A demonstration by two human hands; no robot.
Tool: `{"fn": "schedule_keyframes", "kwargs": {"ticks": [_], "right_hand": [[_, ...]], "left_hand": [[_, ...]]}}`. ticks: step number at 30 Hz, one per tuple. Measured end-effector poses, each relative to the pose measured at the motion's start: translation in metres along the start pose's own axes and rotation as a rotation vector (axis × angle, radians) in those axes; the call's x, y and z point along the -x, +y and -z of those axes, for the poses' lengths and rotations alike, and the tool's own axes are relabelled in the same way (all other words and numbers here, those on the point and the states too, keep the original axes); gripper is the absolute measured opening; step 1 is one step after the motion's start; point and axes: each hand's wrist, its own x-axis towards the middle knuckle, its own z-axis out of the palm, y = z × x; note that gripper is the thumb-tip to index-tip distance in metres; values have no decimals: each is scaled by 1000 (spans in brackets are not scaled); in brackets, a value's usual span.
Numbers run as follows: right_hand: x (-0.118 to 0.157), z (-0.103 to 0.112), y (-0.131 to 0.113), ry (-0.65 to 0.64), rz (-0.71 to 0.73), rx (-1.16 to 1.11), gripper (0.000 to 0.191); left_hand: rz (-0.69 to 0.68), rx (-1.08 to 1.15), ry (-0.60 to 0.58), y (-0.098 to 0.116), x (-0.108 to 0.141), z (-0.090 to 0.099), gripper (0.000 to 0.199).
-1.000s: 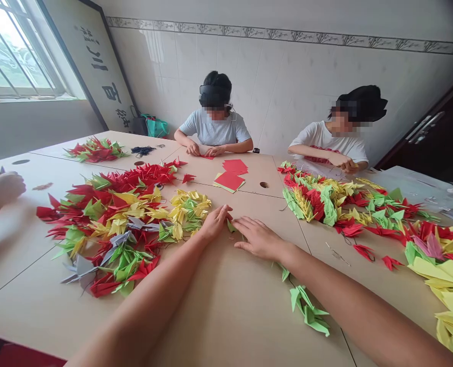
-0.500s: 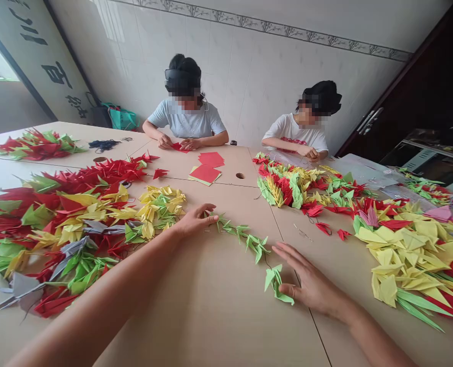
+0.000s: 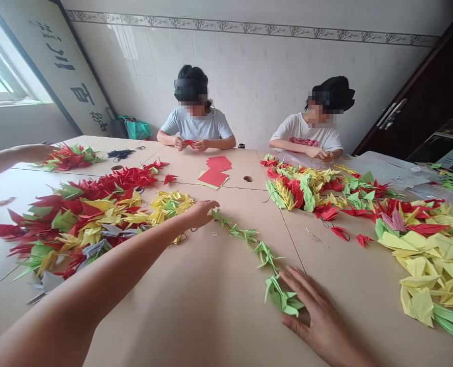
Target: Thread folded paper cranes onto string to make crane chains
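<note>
Basically, the string of light-green folded-paper pieces on a dark thread (image 3: 247,235) lies between my hands on the pale wood-coloured tabletop (image 3: 188,311) — long axis slanting from far left to near right. My left hand (image 3: 203,213) is at the far end, fingers bent; can't tell whether they pinch the last piece or just touch it. My right hand (image 3: 320,311) is spread at the near end, thumb and fingers on either side of the last cluster; contact unclear. From the right hand the string runs away and leftward, so each hand is nearer its own end. Closest clutter: small pale wire loops (image 3: 214,234) beside the string's far half, and a ring of yellow and green folded paper (image 3: 171,205) by my left wrist. Left forearm passes over the edge of a red, yellow, green and grey folded-paper heap (image 3: 96,209) — snag risk there, I'd say. Yellow folded-paper pile (image 3: 428,250) sits well right.
</note>
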Motion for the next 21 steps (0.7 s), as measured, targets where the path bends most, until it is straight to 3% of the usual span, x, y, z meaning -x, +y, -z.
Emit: {"fn": "schedule_keyframes", "kwargs": {"ticks": [5,9,14,18,21], "right_hand": [[-1,-4,6,41,48,48,66],[-2,-3,7,56,47,32,67],[-3,-1,6,61,46,-5,65],[-3,-1,6,61,40,-29,65],[-3,-1,6,45,31,-22,63]], "left_hand": [[0,-67,45,-6,-6,4,51],[-120,-97,53,2,-9,8,64],[-281,-208,-46,11,-15,2,47],[-227,-245,-49,6,-20,-1,33],[-218,-249,-52,4,-20,3,36]]}}
